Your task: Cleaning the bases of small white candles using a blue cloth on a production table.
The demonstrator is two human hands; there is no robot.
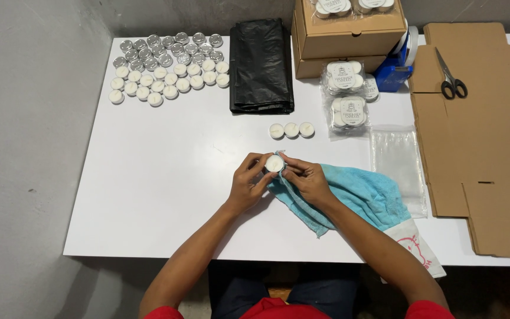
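You held a tealight (274,163) just below the middle of the frame, above the white table (166,177), with both hands closed on it. Your left hand (247,183) pinched its left rim between thumb and fingers, and your right hand (308,180) gripped its right side through a fold of the blue cloth (361,195), which trailed off to the lower right under your forearm. Just above your hands, three tealights (291,130) sat in a short row. To their right lay bagged packs (346,94) of candles, and beside the cloth a clear plastic bag (398,159) lay flat. At the upper left of the frame stood a big cluster of tealights (169,68), the rear ones showing empty metal cups. A folded black bag (261,65) lay at top centre, next to stacked cardboard boxes (349,35) and a blue tape dispenser (399,68). At the right edge, scissors (451,77) rested on flattened cardboard (485,147).
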